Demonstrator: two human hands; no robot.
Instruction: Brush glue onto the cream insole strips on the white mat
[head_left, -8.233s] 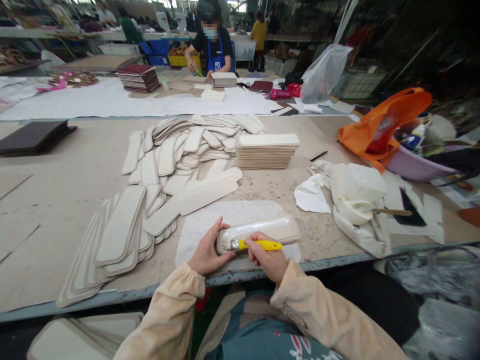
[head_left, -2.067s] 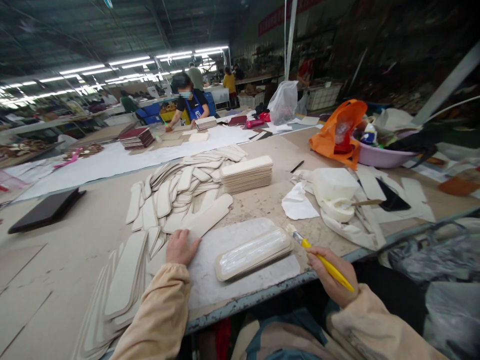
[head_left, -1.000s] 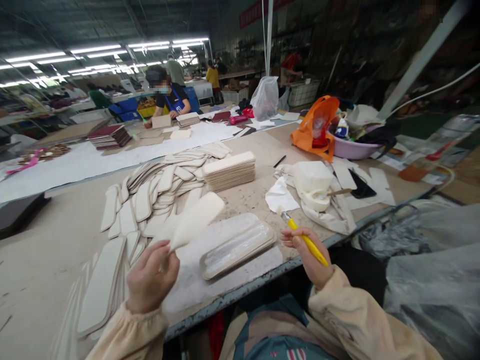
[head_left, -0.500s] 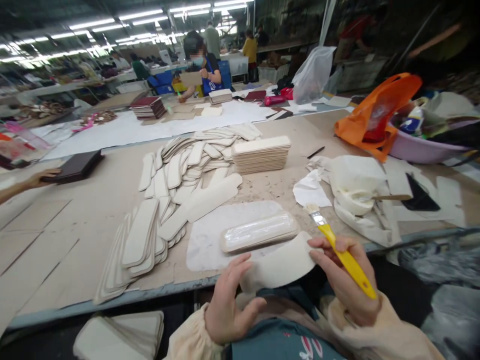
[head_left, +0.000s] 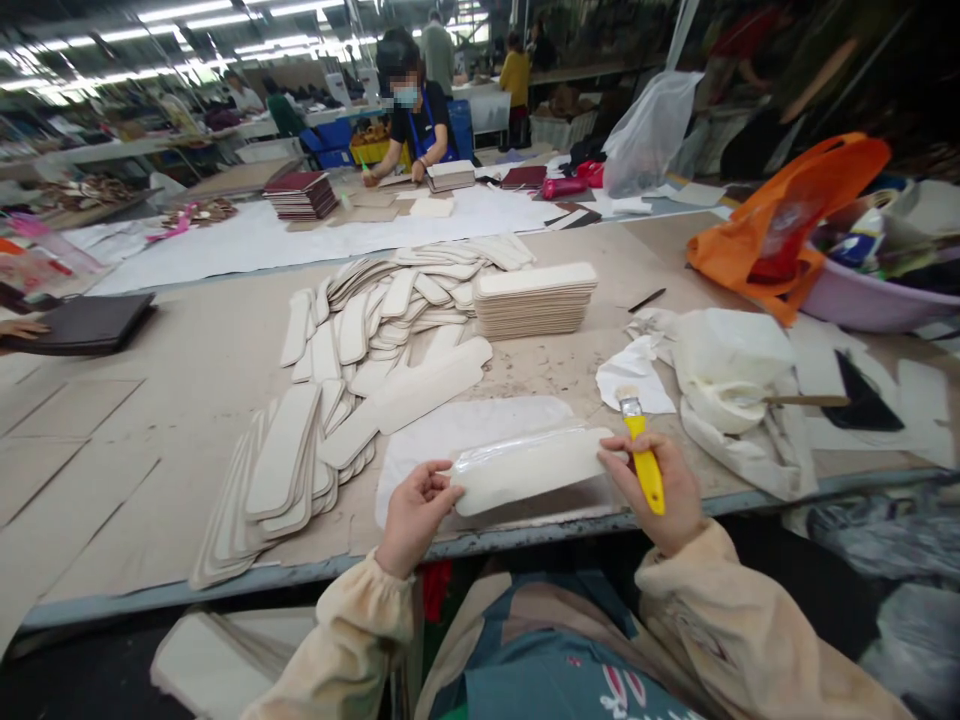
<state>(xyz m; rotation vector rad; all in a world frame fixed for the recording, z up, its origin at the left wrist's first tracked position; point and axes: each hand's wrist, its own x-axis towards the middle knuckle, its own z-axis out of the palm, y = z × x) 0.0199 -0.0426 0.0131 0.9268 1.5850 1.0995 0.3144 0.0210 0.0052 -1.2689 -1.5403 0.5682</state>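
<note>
Close to the front edge of the counter, I hold a cream strip level by its two ends. My left hand pinches its left end, thumb against curled fingers. My right hand is closed too, thumb and fingertips on the right end, with a yellow-handled brush gripped in the same hand, bristles pointing away from me. Just behind the strip's far edge I see the glossy top of another piece; whether the two touch, I cannot tell. Both are over a white sheet. Beyond it stands a neat stack of strips, with a loose pile to its left. Right of my brush sits a white tub, a stick jutting from it.
</note>
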